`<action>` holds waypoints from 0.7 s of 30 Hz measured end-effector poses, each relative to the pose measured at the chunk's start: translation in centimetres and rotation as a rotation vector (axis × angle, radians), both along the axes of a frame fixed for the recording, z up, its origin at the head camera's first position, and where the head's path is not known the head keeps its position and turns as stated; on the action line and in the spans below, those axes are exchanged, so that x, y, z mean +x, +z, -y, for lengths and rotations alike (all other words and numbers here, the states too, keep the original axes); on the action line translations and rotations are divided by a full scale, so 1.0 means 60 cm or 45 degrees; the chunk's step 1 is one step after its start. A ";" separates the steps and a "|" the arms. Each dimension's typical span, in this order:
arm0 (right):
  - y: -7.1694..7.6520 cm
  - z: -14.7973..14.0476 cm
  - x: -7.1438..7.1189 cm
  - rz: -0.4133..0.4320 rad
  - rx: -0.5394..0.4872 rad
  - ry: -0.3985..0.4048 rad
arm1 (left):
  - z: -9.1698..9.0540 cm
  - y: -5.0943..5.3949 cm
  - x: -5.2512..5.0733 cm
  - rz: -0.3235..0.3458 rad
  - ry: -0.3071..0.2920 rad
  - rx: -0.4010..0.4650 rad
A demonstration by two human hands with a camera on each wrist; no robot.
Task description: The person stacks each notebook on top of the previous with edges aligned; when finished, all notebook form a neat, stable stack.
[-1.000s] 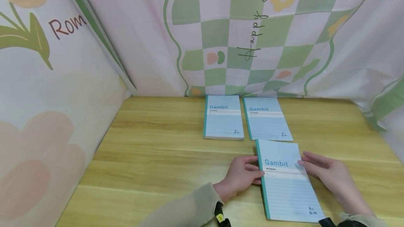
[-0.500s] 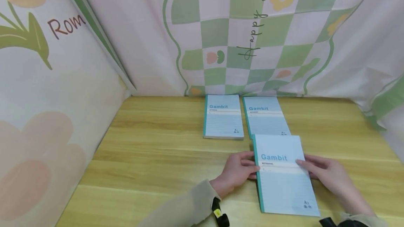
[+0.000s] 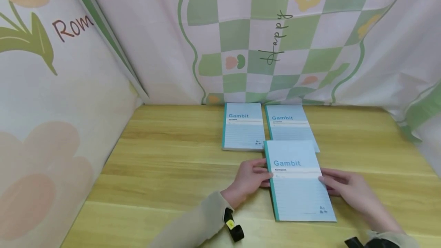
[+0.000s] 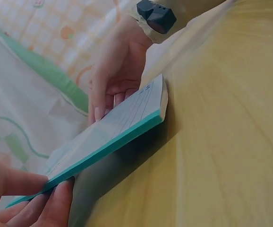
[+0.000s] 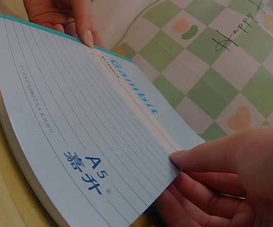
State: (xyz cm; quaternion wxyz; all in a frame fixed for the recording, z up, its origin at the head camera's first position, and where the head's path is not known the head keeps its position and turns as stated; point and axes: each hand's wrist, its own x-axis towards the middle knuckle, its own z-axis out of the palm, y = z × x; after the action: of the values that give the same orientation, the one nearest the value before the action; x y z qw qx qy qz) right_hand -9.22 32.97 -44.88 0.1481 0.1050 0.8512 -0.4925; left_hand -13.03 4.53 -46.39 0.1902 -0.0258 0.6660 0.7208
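A light blue Gambit notebook (image 3: 299, 194) with a teal spine is held above the table between both hands. My left hand (image 3: 249, 179) pinches its spine edge, thumb on top and fingers beneath, as the left wrist view also shows, with the notebook (image 4: 113, 125) raised over its shadow. My right hand (image 3: 351, 190) grips the opposite edge; in the right wrist view its thumb lies on the cover (image 5: 103, 123) and its fingers are below. The held notebook's top covers the lower part of another notebook (image 3: 287, 123) lying behind it.
A thicker-looking Gambit notebook or stack (image 3: 244, 129) lies at the back of the wooden table (image 3: 165, 171), left of the partly covered one. A patterned curtain (image 3: 234, 35) hangs along the back edge, and a printed flower panel (image 3: 69, 98) stands at the left.
Both hands have carried the notebook left and toward the back, keeping their hold. Its top now overlaps the rear right notebook, which was fully visible a second ago.
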 end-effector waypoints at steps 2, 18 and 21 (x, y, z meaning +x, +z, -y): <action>-0.003 0.004 -0.002 -0.022 -0.008 -0.004 | 0.005 0.000 -0.002 0.001 -0.005 -0.006; -0.008 0.035 -0.027 -0.096 -0.130 0.008 | 0.045 -0.009 -0.023 0.010 -0.018 0.026; -0.008 0.040 -0.035 -0.088 -0.144 0.016 | 0.051 -0.009 -0.029 0.004 -0.004 0.015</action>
State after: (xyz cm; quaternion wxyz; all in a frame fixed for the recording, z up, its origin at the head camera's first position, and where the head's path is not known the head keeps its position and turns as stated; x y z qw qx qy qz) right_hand -11.30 30.55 -45.37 0.1275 0.0739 0.8272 -0.5423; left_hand -14.79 1.46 -46.93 0.1926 -0.0248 0.6614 0.7244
